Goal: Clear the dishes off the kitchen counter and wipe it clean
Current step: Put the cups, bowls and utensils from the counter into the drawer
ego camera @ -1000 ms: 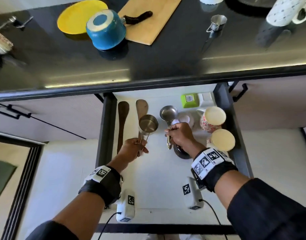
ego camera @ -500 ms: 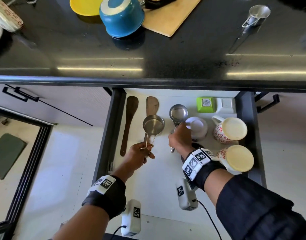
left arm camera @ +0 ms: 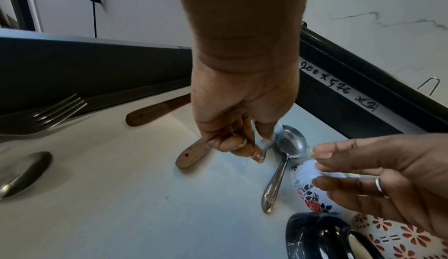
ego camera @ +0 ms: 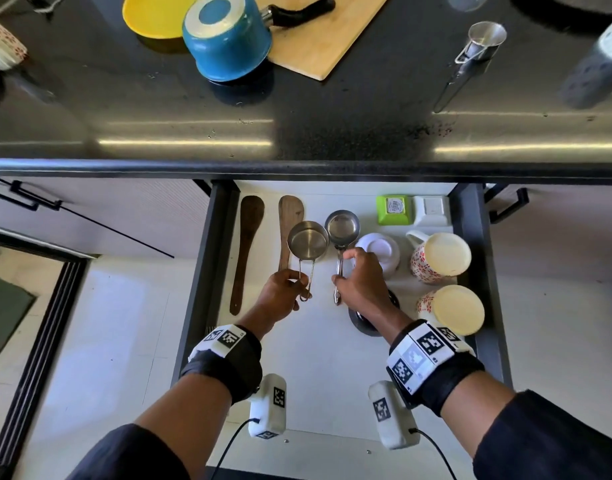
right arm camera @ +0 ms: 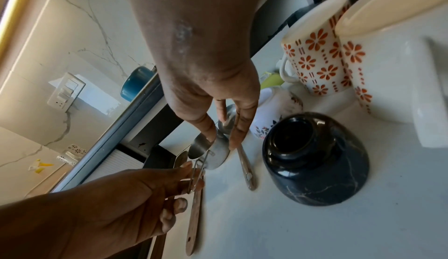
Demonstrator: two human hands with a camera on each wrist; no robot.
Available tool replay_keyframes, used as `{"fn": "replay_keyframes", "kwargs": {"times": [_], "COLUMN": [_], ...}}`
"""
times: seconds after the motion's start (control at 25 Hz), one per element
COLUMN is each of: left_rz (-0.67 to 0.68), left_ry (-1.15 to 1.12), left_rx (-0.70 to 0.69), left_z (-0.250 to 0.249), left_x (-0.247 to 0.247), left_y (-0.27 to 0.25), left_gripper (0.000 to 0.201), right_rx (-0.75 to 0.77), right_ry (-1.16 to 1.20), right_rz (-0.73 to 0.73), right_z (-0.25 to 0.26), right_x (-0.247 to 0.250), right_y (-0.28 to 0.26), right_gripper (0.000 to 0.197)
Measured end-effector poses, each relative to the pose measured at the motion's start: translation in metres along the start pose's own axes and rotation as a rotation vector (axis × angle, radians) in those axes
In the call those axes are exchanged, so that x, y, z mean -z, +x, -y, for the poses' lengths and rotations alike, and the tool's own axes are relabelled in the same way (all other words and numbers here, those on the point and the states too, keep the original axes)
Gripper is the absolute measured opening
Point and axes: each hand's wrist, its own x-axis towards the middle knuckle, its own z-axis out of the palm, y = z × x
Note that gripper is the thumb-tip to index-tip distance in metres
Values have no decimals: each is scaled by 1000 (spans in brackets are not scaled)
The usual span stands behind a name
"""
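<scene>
Left hand [ego camera: 280, 294]: wire handle of the steel measuring cup [ego camera: 307, 240] is pinched in the grip, cup held over the open drawer [ego camera: 207, 271], above the wooden spatula [ego camera: 288, 223]. Right hand [ego camera: 361, 284]: grip relaxed, fingers spread over the steel ladle [ego camera: 341, 237], which is laid flat on the drawer floor; contact can't be told. Blue saucepan [ego camera: 228, 39], yellow plate [ego camera: 152, 15] and cutting board [ego camera: 318, 39] are left on the counter [ego camera: 332, 126], far side.

This is a home kitchen. A black stone counter [ego camera: 332, 109] carries a blue saucepan [ego camera: 226, 39] and a chopping board [ego camera: 318, 39], above an open drawer [ego camera: 332, 358] of mugs [ego camera: 439, 258] and wooden spatulas [ego camera: 245, 247].
</scene>
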Motion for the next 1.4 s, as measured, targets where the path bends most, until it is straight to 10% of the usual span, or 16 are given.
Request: {"fn": "replay_keyframes", "kwargs": {"times": [0.2,0.64,1.12,1.4], "left_rz": [-42,-123,-68,-41], "left_ry": [233,565,588,266], "left_rx": [-25,-704,-362,-300], "left_z": [-13,-176,-329,-386], "left_x": [20,77,-53,-128], "left_y": [-14,-16,76,111], "left_gripper": [27,6,64,50], "right_rx": [108,296,207,198], "right_ry": [41,-135,-533,-602], "right_rz": [-28,-432,-611,-902], "right_z": [8,106,9,-11], "right_x": [25,200,379,436], "right_y": [-12,20,142,188], "right_gripper": [30,12,45,74]}}
